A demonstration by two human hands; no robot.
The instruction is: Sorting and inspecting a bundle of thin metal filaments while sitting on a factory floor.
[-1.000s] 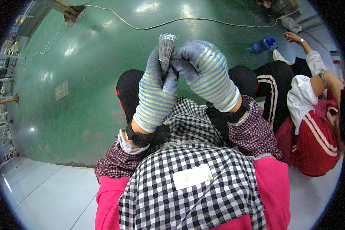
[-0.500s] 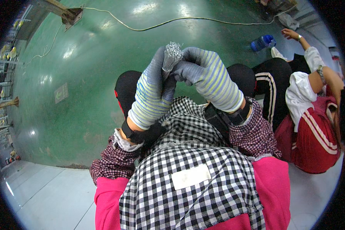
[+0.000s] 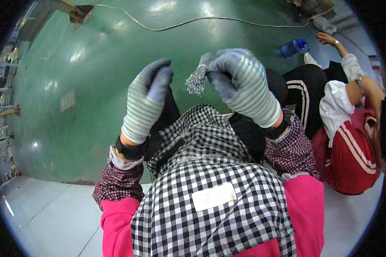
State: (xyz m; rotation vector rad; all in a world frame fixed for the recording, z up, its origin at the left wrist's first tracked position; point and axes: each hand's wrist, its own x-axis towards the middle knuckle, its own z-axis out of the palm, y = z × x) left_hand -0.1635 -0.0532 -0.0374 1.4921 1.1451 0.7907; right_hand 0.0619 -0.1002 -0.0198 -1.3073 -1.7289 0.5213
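A tied bundle of thin silver wires (image 3: 197, 81) hangs tilted in front of me, its knobbly end pointing down and to the left. A pale tie wraps its middle, and the upper part looks blurred. My right hand (image 3: 243, 83), in a grey glove with yellow and blue stripes, pinches the bundle from the right side between thumb and fingers. Left of the bundle, and apart from it, is my left hand (image 3: 148, 100) in a matching glove. It is empty, with thumb and fingers stretched forward.
Close by on my right a person in red (image 3: 351, 150) squats, one hand (image 3: 326, 38) stretched forward. A blue plastic bottle (image 3: 294, 48) lies on the green floor (image 3: 94, 98). A pale cable (image 3: 193, 20) crosses the far floor. Racks with hanging items (image 3: 2, 128) line the left.
My left hand has let go of the bundle and moved left. My right hand keeps hold of it and has turned it, so the knobbly end that pointed up now points down.
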